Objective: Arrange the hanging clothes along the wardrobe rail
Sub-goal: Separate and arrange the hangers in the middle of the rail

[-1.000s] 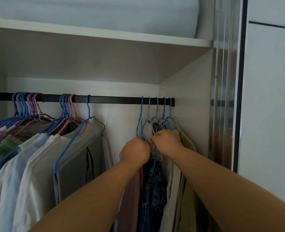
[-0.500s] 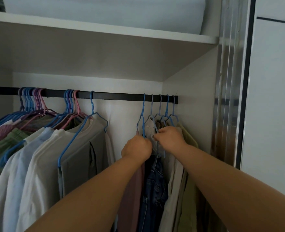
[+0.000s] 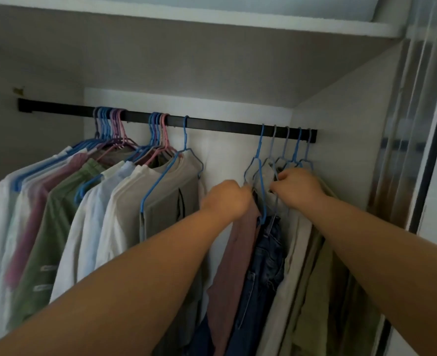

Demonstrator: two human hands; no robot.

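Note:
A black wardrobe rail (image 3: 222, 123) runs across the closet. At its right end hang several garments on blue hangers: a mauve piece (image 3: 234, 255), blue jeans (image 3: 262, 268) and beige and olive clothes (image 3: 307, 273). My left hand (image 3: 226, 199) grips the leftmost blue hanger (image 3: 257, 160) of this group at its shoulder. My right hand (image 3: 295, 187) grips the hangers just to the right, fingers curled into the fabric. On the left of the rail hangs a dense row of shirts (image 3: 84, 206) on blue and pink hangers.
A bare stretch of rail lies between the grey-beige shirt (image 3: 171, 199) and the right group. A white shelf (image 3: 212, 21) sits overhead. The wardrobe side wall (image 3: 340, 124) and a sliding door frame (image 3: 428, 150) bound the right.
The view has swung left and dropped, showing the rail's left end. Both hands stay on the right group of hangers, slightly further apart than before.

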